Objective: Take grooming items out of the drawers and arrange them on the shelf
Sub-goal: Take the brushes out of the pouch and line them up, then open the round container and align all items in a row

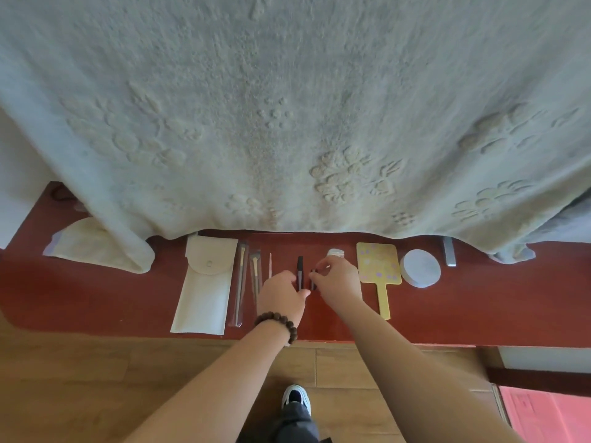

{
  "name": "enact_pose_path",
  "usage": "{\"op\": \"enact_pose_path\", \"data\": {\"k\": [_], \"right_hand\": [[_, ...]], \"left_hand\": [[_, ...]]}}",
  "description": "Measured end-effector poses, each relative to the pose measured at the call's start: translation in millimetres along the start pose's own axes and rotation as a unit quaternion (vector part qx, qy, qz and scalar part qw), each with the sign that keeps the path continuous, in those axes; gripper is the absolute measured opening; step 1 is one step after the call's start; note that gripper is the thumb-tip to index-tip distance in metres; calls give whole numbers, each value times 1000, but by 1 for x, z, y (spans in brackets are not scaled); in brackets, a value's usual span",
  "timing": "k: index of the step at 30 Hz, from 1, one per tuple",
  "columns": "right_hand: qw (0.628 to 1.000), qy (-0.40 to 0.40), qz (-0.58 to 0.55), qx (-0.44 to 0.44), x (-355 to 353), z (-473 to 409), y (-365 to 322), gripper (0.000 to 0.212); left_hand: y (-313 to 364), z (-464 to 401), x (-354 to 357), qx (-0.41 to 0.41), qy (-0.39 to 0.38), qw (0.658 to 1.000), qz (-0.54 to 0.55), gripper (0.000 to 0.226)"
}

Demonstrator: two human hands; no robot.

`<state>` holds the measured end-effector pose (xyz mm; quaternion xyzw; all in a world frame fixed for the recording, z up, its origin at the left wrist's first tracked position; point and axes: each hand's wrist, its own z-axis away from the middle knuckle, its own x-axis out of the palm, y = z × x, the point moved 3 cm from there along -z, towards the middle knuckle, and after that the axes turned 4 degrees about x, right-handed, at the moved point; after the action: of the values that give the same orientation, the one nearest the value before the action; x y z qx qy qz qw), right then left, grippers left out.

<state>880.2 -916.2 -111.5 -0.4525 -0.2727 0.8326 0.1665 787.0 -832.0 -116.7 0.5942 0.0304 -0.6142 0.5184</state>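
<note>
Right hand [337,278] pinching a small dark stick [313,280] on the red shelf [447,302], between a black comb [300,272] and a yellow hand mirror [379,266]. Left hand [281,295] curled beside the black comb, grip unclear; white pouch [206,282] and wrapped brushes [248,279] lying further left.

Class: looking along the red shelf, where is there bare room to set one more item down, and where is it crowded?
Bare patches: between the folded cloth and white pouch, and right of the round pad and grey bar. Crowded: from the brushes to the yellow mirror, where both hands work.
</note>
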Motion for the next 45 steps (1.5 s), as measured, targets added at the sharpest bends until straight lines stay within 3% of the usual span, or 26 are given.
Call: {"op": "enact_pose_path", "data": {"k": [7,22,29,35,41,45], "right_hand": [[998,-3,56,-8,12,-5,5,20],[997,7,58,-55,11,-1,11,24],[996,51,44,-54,-14,22,25,27],[996,93,16,1,-75,42,71,21],[989,112,95,18,-146,18,124,50],[985,53,161,-38,-161,-18,130,77]], "left_hand": [[1,3,8,17,17,996,-89,34],[-1,10,0,20,44,994,-99,36],[1,18,-17,100,80,990,-58,31],[21,27,-12,186,30,982,34,23],[54,37,14,209,-52,974,71,31],[74,40,34,195,-67,977,60,32]]}}
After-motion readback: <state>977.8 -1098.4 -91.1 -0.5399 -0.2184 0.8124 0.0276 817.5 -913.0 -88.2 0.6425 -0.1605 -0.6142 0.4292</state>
